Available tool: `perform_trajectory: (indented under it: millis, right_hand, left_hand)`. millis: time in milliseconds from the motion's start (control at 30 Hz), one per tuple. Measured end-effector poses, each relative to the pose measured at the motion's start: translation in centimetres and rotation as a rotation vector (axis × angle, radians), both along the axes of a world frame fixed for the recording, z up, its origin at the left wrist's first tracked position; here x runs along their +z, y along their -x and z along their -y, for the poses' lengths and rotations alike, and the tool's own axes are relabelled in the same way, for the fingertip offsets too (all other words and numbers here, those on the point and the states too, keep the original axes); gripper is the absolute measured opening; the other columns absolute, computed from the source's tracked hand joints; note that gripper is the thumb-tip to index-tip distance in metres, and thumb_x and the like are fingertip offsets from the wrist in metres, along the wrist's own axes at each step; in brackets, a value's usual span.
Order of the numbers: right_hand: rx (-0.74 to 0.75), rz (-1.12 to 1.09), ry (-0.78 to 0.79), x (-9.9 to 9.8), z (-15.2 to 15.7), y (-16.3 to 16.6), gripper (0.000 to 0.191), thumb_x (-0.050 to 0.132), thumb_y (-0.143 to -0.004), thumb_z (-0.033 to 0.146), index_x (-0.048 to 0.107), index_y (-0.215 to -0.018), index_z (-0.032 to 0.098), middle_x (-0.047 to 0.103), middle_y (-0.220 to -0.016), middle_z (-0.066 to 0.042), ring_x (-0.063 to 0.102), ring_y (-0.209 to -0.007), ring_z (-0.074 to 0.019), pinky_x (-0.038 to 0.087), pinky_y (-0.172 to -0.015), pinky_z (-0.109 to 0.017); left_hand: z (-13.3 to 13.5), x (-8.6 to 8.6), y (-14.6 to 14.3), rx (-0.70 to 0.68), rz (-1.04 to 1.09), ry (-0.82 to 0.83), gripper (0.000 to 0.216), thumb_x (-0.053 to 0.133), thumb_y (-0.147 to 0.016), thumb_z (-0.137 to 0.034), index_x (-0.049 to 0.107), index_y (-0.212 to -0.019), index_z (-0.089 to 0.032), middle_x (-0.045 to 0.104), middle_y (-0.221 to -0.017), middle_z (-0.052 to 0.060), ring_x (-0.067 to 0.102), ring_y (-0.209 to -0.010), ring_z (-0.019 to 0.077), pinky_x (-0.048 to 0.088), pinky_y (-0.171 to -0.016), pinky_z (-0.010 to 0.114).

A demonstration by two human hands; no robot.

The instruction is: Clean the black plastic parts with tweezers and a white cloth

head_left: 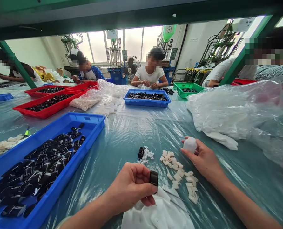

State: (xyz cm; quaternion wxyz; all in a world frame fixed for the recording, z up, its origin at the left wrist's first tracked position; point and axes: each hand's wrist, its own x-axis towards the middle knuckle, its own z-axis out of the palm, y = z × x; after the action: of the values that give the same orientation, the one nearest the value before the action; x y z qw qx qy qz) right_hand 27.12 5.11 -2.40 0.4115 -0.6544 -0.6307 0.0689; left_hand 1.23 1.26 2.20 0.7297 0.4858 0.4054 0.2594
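My left hand (pixel 134 186) is closed on a small glossy black part (pixel 153 178), pinched between thumb and fingers above a crumpled white cloth (pixel 153 211). My right hand (pixel 203 156) grips a small white rounded object (pixel 190 145); its exact kind is unclear. Cream-coloured small pieces (pixel 178 175) lie scattered between the two hands. Just beyond my left hand, another black part (pixel 140 153) rests beside a little heap of tiny white pieces (pixel 148 155). A thin dark tool, partly on the cloth, lies right of my left hand.
At the left stands a long blue tray (pixel 93 127) of black parts. Red trays (pixel 44 111), a smaller blue tray (pixel 146 103) and a green tray (pixel 189 86) are farther back. Clear plastic bags (pixel 239 108) bulge at the right. Several people sit around the plastic-covered table (pixel 122 133).
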Motion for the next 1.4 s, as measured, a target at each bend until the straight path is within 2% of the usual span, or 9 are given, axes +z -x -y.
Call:
perform_trajectory:
  millis: [100, 200, 367, 467, 667, 833, 1100, 1400]
  right_hand:
    - [0.094, 0.075, -0.06, 1.3, 1.3, 1.5, 0.034, 0.055, -0.077, 0.029, 0.057, -0.109, 0.019, 0.066, -0.102, -0.008, 0.062, -0.088, -0.0231, 0.052, -0.069, -0.034]
    - [0.208, 0.156, -0.16, 2.5, 2.7, 3.2, 0.031, 0.052, -0.078, 0.022, 0.059, -0.108, 0.023, 0.065, -0.101, -0.005, 0.056, -0.097, -0.0232, 0.047, -0.08, -0.038]
    - [0.336, 0.469, -0.406, 3.6, 4.2, 4.9, 0.047, 0.041, -0.078, 0.003, 0.052, -0.118, 0.025, 0.06, -0.1, -0.006, 0.05, -0.102, -0.0238, 0.044, -0.08, -0.041]
    - [0.351, 0.527, -0.417, 3.6, 4.6, 5.2, 0.049, 0.036, -0.078, -0.002, 0.05, -0.118, 0.024, 0.059, -0.102, -0.007, 0.048, -0.104, -0.024, 0.041, -0.082, -0.043]
    - [0.356, 0.642, -0.409, 4.1, 5.1, 5.5, 0.047, 0.038, -0.078, -0.003, 0.054, -0.113, 0.024, 0.062, -0.101, -0.006, 0.051, -0.102, -0.0229, 0.039, -0.084, -0.042]
    - [0.334, 0.627, -0.447, 4.6, 5.4, 6.3, 0.043, 0.036, -0.081, -0.002, 0.057, -0.108, 0.025, 0.065, -0.096, -0.004, 0.054, -0.098, -0.0213, 0.037, -0.085, -0.041]
    - [0.327, 0.588, -0.434, 3.7, 5.7, 6.6, 0.04, 0.04, -0.085, 0.0, 0.058, -0.108, 0.027, 0.065, -0.097, -0.004, 0.053, -0.1, -0.0224, 0.032, -0.088, -0.046]
    - [0.341, 0.564, -0.458, 4.4, 5.7, 6.8, 0.036, 0.04, -0.085, 0.002, 0.059, -0.103, 0.028, 0.067, -0.092, -0.001, 0.055, -0.096, -0.0197, 0.031, -0.087, -0.041]
  left_hand:
    - [0.1, 0.1, -0.1, -0.023, -0.006, 0.015, 0.016, 0.069, -0.059, -0.02, 0.058, -0.067, -0.011, 0.057, -0.05, 0.0, 0.058, -0.047, 0.0114, 0.045, -0.046, 0.019]
    - [0.2, 0.2, -0.1, -0.04, -0.007, 0.046, 0.018, 0.07, -0.057, -0.021, 0.059, -0.067, -0.011, 0.057, -0.05, -0.001, 0.059, -0.047, 0.0121, 0.045, -0.045, 0.018]
    - [0.2, 0.0, -0.2, -0.063, -0.012, 0.075, 0.022, 0.073, -0.055, -0.024, 0.061, -0.069, -0.011, 0.058, -0.051, 0.0, 0.06, -0.047, 0.0124, 0.044, -0.044, 0.018]
    - [0.3, -0.1, -0.2, -0.074, -0.016, 0.074, 0.021, 0.071, -0.058, -0.025, 0.063, -0.07, -0.011, 0.059, -0.053, 0.001, 0.06, -0.048, 0.0124, 0.044, -0.044, 0.018]
    - [0.4, -0.1, -0.2, -0.095, -0.004, 0.065, 0.012, 0.066, -0.06, -0.018, 0.064, -0.069, -0.01, 0.058, -0.051, 0.0, 0.059, -0.047, 0.0108, 0.044, -0.045, 0.017]
    - [0.4, -0.1, -0.1, -0.108, -0.011, 0.059, 0.01, 0.065, -0.06, -0.017, 0.066, -0.068, -0.011, 0.058, -0.051, 0.0, 0.059, -0.047, 0.011, 0.044, -0.045, 0.017]
    - [0.6, -0.4, 0.0, -0.151, -0.007, 0.052, 0.013, 0.062, -0.062, -0.012, 0.068, -0.073, -0.009, 0.06, -0.054, 0.001, 0.059, -0.048, 0.0098, 0.045, -0.047, 0.016]
    - [0.4, 0.0, 0.0, -0.162, -0.007, 0.054, 0.01, 0.06, -0.062, -0.011, 0.067, -0.069, -0.009, 0.06, -0.053, 0.001, 0.058, -0.048, 0.0088, 0.045, -0.047, 0.016]
